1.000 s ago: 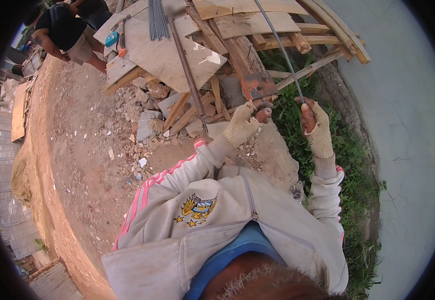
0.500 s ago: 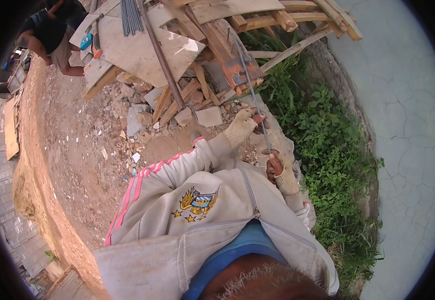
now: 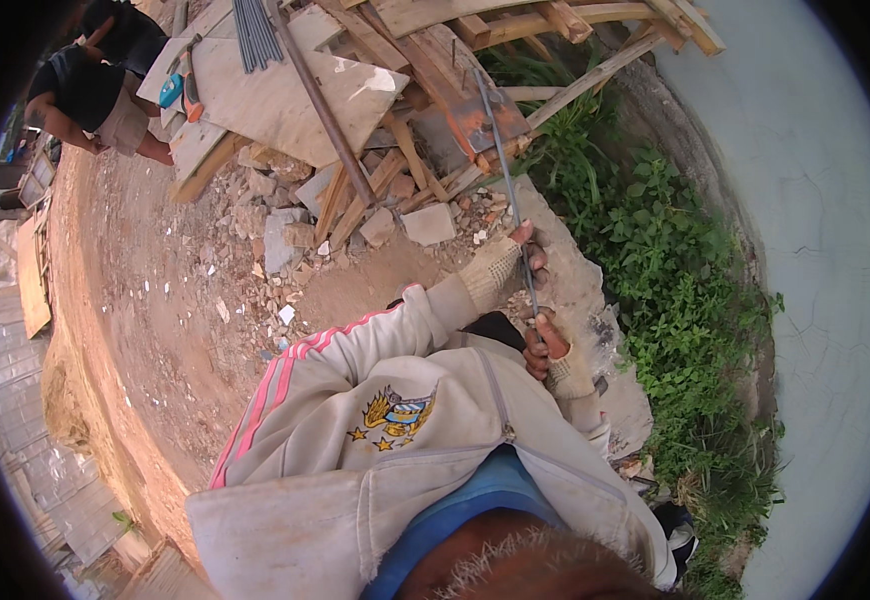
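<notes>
A thin grey metal rod (image 3: 508, 178) slants away from me, its far end over the reddish-brown end of a wooden beam (image 3: 485, 126) with upright metal pins. My left hand (image 3: 515, 263), in a knitted fingerless glove, is closed around the rod below the beam, thumb along it. Closer to my body, my right hand (image 3: 549, 346), gloved the same way, grips the rod's near end. Part of each hand's fingers is hidden.
Plywood sheets (image 3: 285, 95) bear a bundle of grey rods (image 3: 257, 38), a rusty pipe (image 3: 317, 98), an orange-handled tool (image 3: 192, 92) and a teal tape measure (image 3: 171, 90). Rubble (image 3: 275, 240) lies below. Green plants (image 3: 675, 280) and a pale wall (image 3: 825, 300) stand right. People (image 3: 85, 85) are far left.
Both hands have come slightly nearer my body with the rod. My left hand's grip has turned, its thumb now pointing up along the rod. At far left a person has straightened somewhat.
</notes>
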Motion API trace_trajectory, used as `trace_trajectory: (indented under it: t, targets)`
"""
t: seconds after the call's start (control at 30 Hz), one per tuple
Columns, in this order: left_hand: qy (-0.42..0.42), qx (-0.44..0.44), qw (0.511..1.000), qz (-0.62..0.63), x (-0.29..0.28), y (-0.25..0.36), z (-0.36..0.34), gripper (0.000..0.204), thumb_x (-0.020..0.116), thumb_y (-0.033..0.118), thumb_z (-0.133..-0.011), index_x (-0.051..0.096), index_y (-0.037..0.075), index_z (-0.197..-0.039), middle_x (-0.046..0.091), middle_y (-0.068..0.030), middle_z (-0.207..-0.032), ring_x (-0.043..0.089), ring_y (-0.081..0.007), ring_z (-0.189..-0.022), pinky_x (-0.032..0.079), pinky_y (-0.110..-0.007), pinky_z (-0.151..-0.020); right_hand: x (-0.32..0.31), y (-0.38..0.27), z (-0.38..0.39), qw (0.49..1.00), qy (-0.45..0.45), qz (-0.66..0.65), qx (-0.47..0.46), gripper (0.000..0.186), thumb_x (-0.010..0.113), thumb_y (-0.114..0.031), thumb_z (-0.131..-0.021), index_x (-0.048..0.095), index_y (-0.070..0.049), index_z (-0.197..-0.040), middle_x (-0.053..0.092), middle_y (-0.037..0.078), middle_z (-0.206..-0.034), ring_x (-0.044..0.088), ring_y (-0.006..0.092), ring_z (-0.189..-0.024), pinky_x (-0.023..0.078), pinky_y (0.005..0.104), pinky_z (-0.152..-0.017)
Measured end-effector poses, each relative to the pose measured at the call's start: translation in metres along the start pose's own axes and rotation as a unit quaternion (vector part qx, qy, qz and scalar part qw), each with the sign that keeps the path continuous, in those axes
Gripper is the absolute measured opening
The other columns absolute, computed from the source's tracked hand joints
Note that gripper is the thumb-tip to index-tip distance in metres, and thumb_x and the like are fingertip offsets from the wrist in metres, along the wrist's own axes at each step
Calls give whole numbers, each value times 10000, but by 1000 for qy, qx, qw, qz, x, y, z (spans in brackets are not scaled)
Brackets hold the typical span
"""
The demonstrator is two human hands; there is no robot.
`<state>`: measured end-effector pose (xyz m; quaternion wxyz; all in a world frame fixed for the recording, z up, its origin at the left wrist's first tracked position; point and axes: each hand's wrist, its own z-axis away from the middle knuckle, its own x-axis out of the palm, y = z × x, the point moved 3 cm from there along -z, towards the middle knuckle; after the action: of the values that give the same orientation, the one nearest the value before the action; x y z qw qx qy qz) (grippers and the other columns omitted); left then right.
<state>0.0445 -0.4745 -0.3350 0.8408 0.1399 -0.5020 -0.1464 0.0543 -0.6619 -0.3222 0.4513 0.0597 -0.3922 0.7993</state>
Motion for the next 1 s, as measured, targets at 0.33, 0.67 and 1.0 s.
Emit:
trace_trajectory:
  t: [0.33, 0.67, 1.0]
  targets:
    - [-24, -18, 1000, 10, 10, -15, -1, 425, 560, 545, -1045, 555, 124, -980, 424, 11, -664, 539, -219, -667, 466, -369, -695, 14, -11, 29, 992, 110, 39, -56, 282, 596, -333, -1063, 652, -79, -1174, 400, -85, -649, 321, 32, -446, 233, 222, -405]
    - [-17, -40, 998, 46, -5, -10, 13, 371, 623, 493, -1032, 530, 145, -946, 401, 38, -678, 446, -134, -607, 419, -309, -650, 36, 25, 14, 989, 122, -21, -83, 251, 615, -321, -1055, 588, -129, -1214, 419, -65, -642, 347, 46, -427, 255, 230, -377]
    - [-29, -43, 998, 35, -15, -9, 19, 359, 606, 485, -1044, 519, 148, -956, 405, 45, -682, 451, -119, -598, 420, -298, -629, 48, 43, 7, 986, 138, -18, -94, 274, 579, -391, -1071, 582, -143, -1189, 342, -69, -645, 292, 52, -423, 228, 246, -372]
